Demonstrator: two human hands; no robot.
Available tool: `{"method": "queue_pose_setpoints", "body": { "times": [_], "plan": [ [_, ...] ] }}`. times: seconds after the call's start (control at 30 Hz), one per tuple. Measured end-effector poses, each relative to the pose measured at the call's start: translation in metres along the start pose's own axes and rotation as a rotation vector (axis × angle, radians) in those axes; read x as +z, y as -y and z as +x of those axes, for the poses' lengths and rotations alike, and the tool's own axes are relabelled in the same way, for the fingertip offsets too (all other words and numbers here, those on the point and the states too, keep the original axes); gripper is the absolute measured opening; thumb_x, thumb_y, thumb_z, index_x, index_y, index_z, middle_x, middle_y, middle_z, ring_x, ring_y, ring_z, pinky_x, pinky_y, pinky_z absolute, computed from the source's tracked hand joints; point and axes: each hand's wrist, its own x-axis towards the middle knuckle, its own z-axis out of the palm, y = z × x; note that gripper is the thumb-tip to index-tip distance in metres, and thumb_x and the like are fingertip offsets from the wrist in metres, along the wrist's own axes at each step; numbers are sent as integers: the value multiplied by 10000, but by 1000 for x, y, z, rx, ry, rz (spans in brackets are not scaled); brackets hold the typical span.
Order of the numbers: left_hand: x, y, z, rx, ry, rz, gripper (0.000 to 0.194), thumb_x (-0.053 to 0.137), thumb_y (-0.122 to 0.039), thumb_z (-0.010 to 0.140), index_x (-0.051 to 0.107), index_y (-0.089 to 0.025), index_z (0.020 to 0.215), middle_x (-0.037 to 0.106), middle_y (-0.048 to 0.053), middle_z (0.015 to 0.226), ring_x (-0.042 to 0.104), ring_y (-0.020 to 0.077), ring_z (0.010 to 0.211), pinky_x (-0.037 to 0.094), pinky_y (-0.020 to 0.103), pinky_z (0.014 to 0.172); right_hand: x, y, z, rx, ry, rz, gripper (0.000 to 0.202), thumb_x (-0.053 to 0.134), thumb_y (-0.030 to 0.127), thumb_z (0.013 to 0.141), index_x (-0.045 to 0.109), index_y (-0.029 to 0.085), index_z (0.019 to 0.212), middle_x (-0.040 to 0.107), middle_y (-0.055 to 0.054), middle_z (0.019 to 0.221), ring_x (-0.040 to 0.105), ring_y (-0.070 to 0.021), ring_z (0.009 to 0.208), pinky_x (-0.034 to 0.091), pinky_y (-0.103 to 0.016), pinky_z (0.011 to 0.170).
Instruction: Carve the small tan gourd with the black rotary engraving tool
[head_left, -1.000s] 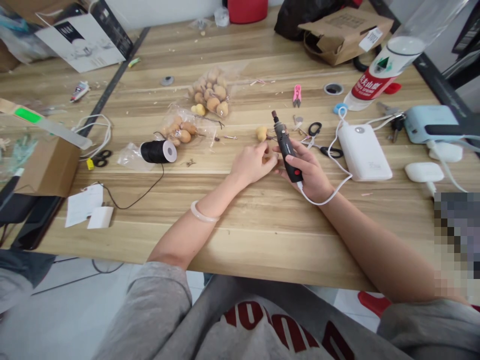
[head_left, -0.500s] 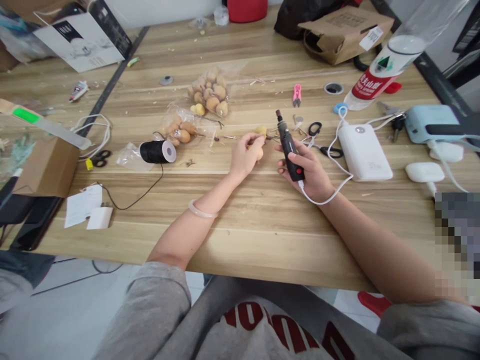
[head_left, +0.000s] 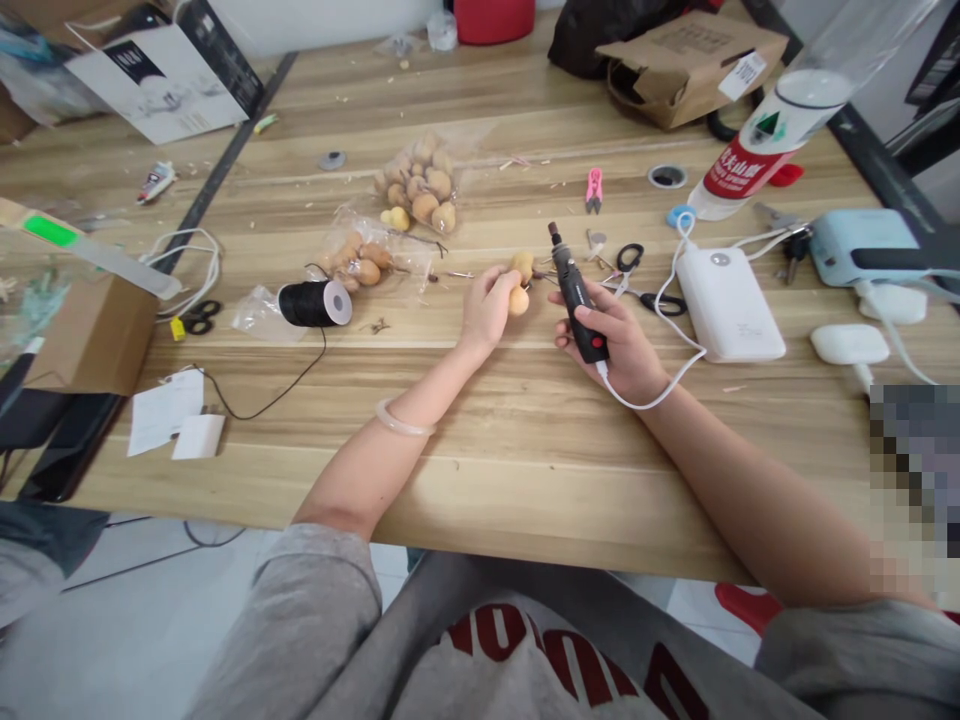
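Near the middle of the table, my left hand (head_left: 487, 308) is closed on a small tan gourd (head_left: 518, 299), its two rounded lobes showing past my fingertips. To its right, my right hand (head_left: 616, 335) grips a black rotary tool (head_left: 577, 300) with a red button. The tool tilts up and left, and its dark brown cylindrical tip (head_left: 554, 232) is apart from the gourd. A white cable (head_left: 660, 403) runs from its lower end toward a white power bank (head_left: 729, 305). Behind my left hand, clear bags hold more gourds (head_left: 424, 182) and brownish rounded pieces (head_left: 364, 262).
Left of my hands lies a spool of black cord (head_left: 304, 303). Black-handled scissors (head_left: 660, 303) and pink pliers (head_left: 594, 190) lie beyond my right hand. A large bottle (head_left: 754, 160) stands at the back right. A cardboard box (head_left: 94, 335) sits at the left.
The gourd in my left hand has turned, so more of its lower lobe shows. The rotary tool's tip has shifted slightly left. My arms hardly moved.
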Motion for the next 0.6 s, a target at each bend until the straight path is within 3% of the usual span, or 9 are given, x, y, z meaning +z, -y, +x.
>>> {"method": "queue_pose_setpoints", "body": {
  "times": [0.23,0.4,0.6],
  "plan": [
    [2,-7,-3,-32,-24,-148,243,670,-223,830,585,-160,611,528,-36,609,515,72,632,413,194,638,2,0,-1,-2,-15,16,429,723,237,727,609,287,1138,669,-2,1117,608,-97,660,552,-256,602],
    [5,-13,-5,-162,-85,-255,177,650,-195,846,562,-161,696,571,-34,623,526,50,568,415,176,562,4,2,-1,18,-33,31,439,723,214,704,617,272,1126,669,-3,1095,603,-96,649,544,-253,591],
    [3,-14,-2,-313,-124,-426,152,649,-145,818,535,-163,719,630,-32,672,624,61,645,519,202,715,5,2,-2,22,-31,16,437,715,221,710,609,269,1131,663,-8,1112,600,-96,652,543,-266,609]
  ]
}}
